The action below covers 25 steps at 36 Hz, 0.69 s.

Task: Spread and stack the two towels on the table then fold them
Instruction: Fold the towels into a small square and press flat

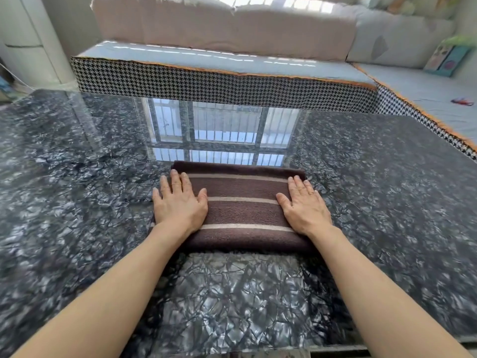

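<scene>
Beyond my table stands a sofa (232, 29) with pale back cushions, its seat edge covered in black-and-white houndstooth cloth (206, 83) trimmed in orange. On its right-hand section a colourful book (447, 60) leans against the cushions, and a small red thing (463, 101) lies on the seat. A white column (33, 40) rises at far left.

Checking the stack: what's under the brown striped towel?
Only the dark marbled table shows around the brown striped towel. A second towel beneath it cannot be seen; the folded bundle covers it.

Dark marble table (77, 177) — folded brown towels (242, 210)
</scene>
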Motion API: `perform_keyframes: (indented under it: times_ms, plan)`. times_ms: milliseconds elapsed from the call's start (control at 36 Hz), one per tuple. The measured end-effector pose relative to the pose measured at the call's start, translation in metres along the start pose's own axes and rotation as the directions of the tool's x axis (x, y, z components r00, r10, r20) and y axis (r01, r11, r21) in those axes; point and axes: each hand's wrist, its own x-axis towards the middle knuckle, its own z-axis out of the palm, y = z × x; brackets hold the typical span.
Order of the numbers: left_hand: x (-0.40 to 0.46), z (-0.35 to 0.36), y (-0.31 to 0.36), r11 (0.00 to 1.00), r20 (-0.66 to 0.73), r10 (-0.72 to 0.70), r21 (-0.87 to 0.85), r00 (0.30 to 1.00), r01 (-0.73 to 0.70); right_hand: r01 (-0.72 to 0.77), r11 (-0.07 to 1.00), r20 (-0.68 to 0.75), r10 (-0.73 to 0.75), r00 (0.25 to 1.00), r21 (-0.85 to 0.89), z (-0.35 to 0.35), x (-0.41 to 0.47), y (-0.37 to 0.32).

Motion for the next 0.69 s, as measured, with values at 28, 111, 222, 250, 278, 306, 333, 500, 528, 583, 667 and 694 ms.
perform_keyframes:
  times_ms: [28, 111, 222, 250, 278, 306, 333, 500, 528, 583, 667, 694]
  plan:
    - [-0.001, -0.001, 0.0, 1.0, -0.017, -0.012, 0.0, 1.0, 0.012, -0.007, 1.0, -0.001, 0.007, 1.0, -0.005, 0.0, -0.003, -0.001]
    - [-0.002, -0.008, 0.001, 0.995, -0.159, 0.028, 0.101, 0.987, -0.011, -0.054, 0.994, -0.017, 0.053, 0.998, -0.096, -0.003, -0.015, -0.01]
    - [0.003, -0.019, 0.003, 0.925, -0.255, 0.256, 0.345, 0.932, -0.16, -0.106, 0.929, -0.084, 0.081, 0.993, -0.355, -0.015, -0.043, -0.028]
    - [0.004, -0.02, 0.005, 0.913, -0.232, 0.271, 0.37, 0.934, -0.173, -0.1, 0.908, -0.085, 0.071, 0.994, -0.407, -0.018, -0.049, -0.033]
    - [0.006, -0.021, 0.008, 0.91, -0.205, 0.262, 0.379, 0.943, -0.17, -0.087, 0.887, -0.079, 0.058, 0.995, -0.454, -0.02, -0.056, -0.036]
    - [0.007, -0.022, 0.013, 0.913, -0.187, 0.247, 0.373, 0.951, -0.163, -0.072, 0.866, -0.067, 0.045, 0.997, -0.494, -0.023, -0.063, -0.04]
    - [0.007, -0.022, 0.017, 0.923, -0.168, 0.227, 0.353, 0.959, -0.156, -0.055, 0.851, -0.052, 0.032, 0.998, -0.523, -0.024, -0.069, -0.044]
    - [0.004, -0.004, 0.043, 0.963, 0.081, 0.256, 0.068, 0.963, -0.262, 0.138, 0.85, 0.156, -0.067, 0.985, -0.509, -0.026, -0.105, -0.066]
    - [0.006, -0.002, 0.043, 0.945, 0.102, 0.314, 0.06, 0.944, -0.321, 0.181, 0.849, 0.184, -0.101, 0.978, -0.497, -0.026, -0.111, -0.071]
    - [0.009, -0.001, 0.041, 0.894, 0.127, 0.437, 0.051, 0.891, -0.446, 0.257, 0.855, 0.215, -0.175, 0.961, -0.451, -0.029, -0.122, -0.079]
    - [0.014, -0.003, 0.036, 0.77, 0.166, 0.616, 0.076, 0.77, -0.633, 0.28, 0.915, 0.207, -0.226, 0.952, -0.291, -0.046, -0.125, -0.09]
    - [0.014, -0.005, 0.034, 0.73, 0.178, 0.661, 0.075, 0.729, -0.68, 0.262, 0.938, 0.18, -0.224, 0.958, -0.229, -0.052, -0.121, -0.093]
